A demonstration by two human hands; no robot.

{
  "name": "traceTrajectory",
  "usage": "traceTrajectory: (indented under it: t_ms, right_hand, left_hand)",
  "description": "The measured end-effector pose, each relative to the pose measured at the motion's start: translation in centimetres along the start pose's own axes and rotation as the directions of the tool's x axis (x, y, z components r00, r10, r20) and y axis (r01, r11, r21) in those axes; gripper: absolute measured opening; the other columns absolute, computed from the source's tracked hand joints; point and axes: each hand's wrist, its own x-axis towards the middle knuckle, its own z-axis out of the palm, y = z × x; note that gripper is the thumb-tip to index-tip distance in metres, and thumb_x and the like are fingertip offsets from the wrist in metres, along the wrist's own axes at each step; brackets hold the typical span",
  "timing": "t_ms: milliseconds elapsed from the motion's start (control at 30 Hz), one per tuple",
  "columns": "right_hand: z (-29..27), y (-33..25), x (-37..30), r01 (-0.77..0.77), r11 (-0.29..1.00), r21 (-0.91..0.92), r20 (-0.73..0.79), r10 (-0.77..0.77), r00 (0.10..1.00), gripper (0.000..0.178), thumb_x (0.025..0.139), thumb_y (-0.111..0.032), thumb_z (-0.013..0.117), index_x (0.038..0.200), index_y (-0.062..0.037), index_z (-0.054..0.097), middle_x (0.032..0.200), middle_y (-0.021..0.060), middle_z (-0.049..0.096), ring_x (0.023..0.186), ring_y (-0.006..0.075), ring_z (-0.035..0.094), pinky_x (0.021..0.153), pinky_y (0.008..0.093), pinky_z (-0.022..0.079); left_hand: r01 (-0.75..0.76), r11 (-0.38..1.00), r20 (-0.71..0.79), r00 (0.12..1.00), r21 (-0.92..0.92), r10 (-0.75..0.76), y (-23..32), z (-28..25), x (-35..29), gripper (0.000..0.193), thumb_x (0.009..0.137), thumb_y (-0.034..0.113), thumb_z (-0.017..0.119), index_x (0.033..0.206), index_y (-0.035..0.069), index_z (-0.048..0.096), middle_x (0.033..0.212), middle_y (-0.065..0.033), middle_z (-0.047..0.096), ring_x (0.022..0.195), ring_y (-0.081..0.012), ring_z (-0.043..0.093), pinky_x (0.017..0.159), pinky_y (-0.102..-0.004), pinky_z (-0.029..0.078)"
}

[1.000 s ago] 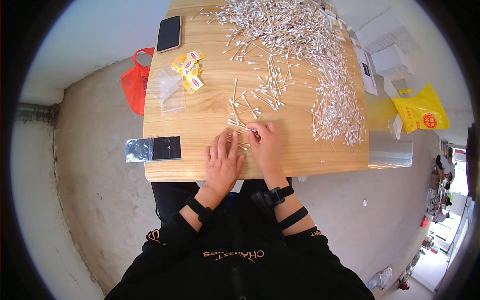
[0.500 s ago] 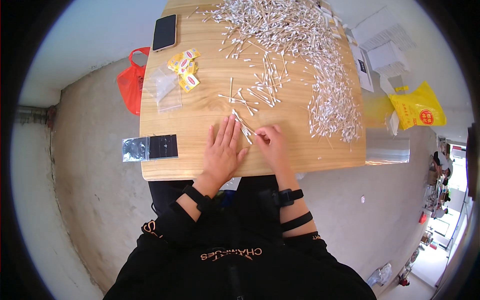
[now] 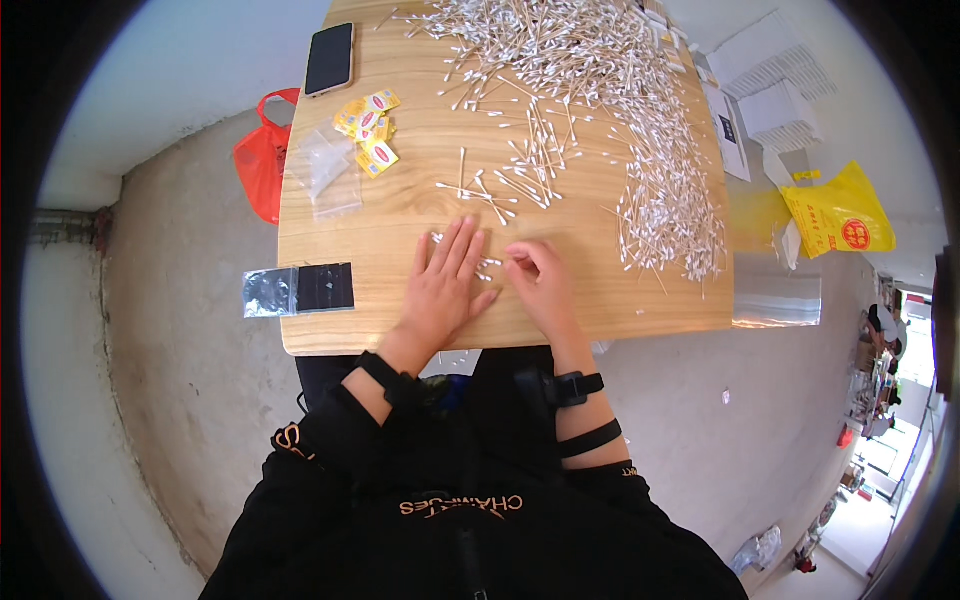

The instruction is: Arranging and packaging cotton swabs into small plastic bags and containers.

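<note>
White-tipped, thin wooden cotton swabs (image 3: pixel 490 262) poke from under the flat, outspread left hand (image 3: pixel 442 285). The right hand (image 3: pixel 542 287) curls nearby, its grip impossible to tell

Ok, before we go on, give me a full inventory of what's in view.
table: one, wood-coloured, centre
large swab pile: uncountable, white-tipped, far and right parts of table
loose swabs: over a dozen, white-tipped, mid-table
partly covered swabs: a few visible, white-tipped, near side
phone: one, dark-screened, far left on table
packets: several, yellow and white, left on table
clear bag: at least one, transparent, beside packets
black packet: one, black, table's left side
red bag: one, red, left of table
yellow bag: one, yellow, right of table
wrist straps: two, black, one per wrist
left hand: one, bare, flat over partly covered swabs
right hand: one, bare, curled alongside; grip unclear
</note>
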Motion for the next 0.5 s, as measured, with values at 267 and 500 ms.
traceTrajectory:
  t_ms: [267, 500]
  right_hand:
    - [0.0, -0.5, -0.1, -0.010, 1.000, 0.002, -0.014, 0.010, 1.000, 0.015, 0.079, -0.006, 0.067, 0.094, -0.0055, 0.066, 0.086, 0.0090, 0.059, 0.078, 0.0216, 0.062, 0.070, 0.0314, 0.050]
    - [0.2, -0.4, -0.4, -0.007, 0.997, 0.075, 0.004, 0.007, 1.000, 0.012, 0.077, -0.007, 0.068, 0.089, -0.0068, 0.067, 0.086, 0.0081, 0.059, 0.076, 0.0221, 0.061, 0.070, 0.0335, 0.049]
  left_hand:
    - [0.113, 0.993, 0.104, 0.988, 0.015, -0.114, 2.1, -1.2, -4.6, 0.085, 0.082, 0.051, 0.060, 0.145, 0.002, 0.029, 0.153, -0.0147, 0.025, 0.142, -0.0268, 0.023, 0.114, -0.0464, 0.018]
    - [0.064, 0.997, 0.192, 0.980, -0.046, -0.054, 1.3, -2.8, -5.7, 0.098, 0.073, 0.056, 0.067, 0.145, 0.001, 0.028, 0.152, -0.0180, 0.024, 0.142, -0.0291, 0.021, 0.115, -0.0446, 0.018]
